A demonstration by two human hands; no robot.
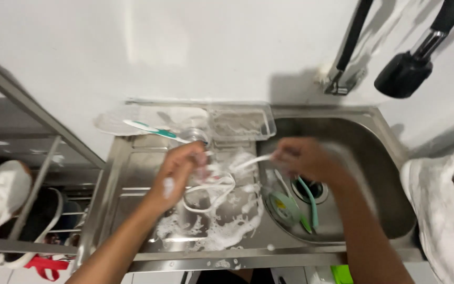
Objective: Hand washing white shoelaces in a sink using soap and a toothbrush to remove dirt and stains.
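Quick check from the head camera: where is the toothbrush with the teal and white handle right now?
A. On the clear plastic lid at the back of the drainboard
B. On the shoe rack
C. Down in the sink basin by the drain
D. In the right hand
A: the toothbrush lies on the clear plastic lid behind the left hand, at the back of the soapy drainboard, not in the sink basin.

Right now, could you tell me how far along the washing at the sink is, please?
Midway. Soaped: foam covers the drainboard. In hand: the left hand and right hand hold a sudsy white item. Left: the green utensils in the sink; the clear container and toothbrush behind.
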